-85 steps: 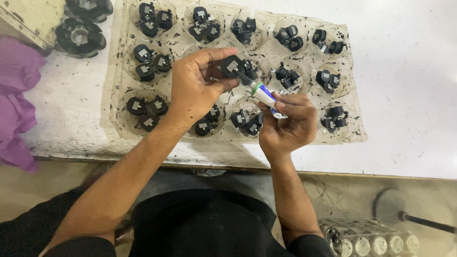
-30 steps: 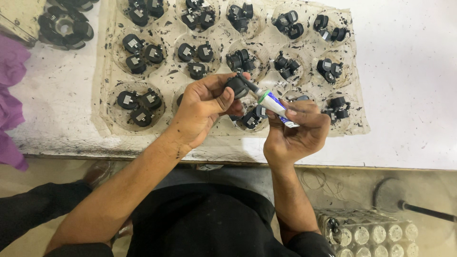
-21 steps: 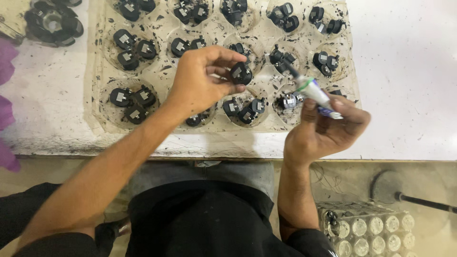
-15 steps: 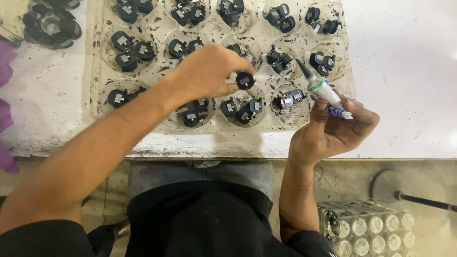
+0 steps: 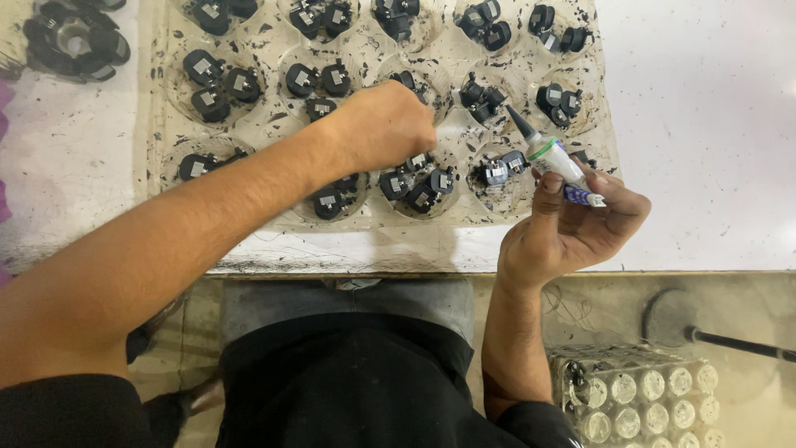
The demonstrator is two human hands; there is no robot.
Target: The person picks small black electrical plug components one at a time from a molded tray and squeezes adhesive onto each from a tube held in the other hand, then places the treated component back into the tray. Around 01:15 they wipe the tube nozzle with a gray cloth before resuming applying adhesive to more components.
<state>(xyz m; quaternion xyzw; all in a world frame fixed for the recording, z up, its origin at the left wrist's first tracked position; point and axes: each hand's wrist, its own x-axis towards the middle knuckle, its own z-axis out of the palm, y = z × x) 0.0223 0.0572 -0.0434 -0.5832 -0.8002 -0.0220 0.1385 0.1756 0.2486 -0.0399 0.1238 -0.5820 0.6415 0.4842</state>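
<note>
Hands worked over a clear plastic tray [image 5: 249, 241] with round wells, which lay on a white, ink-speckled table [image 5: 705, 124]. The left hand [image 5: 385, 124] reached out across the tray with its back turned up and its fingers curled down into one of the middle wells, so from where I stood I could not tell whether they were closed on anything. Small black parts [image 5: 414, 187] with grey faces sat in clusters of two or three in nearly every well, some just beside that hand's knuckles and a few half hidden under it. The right hand [image 5: 572, 228] was held at the tray's near right corner, palm upward, with thumb and fingers clamped together on a small glue tube [image 5: 554, 158]. That tube was white with a green collar and a dark, tapered nozzle, and it was tilted so the tip pointed up and to the left, above a well holding more black parts and well apart from the left hand. At the far left corner of the table lay a larger black ring-shaped piece [image 5: 75, 46]. Below the table edge, to the right of the person's dark shirt, stood a second clear tray of round cells [image 5: 638, 398].
</note>
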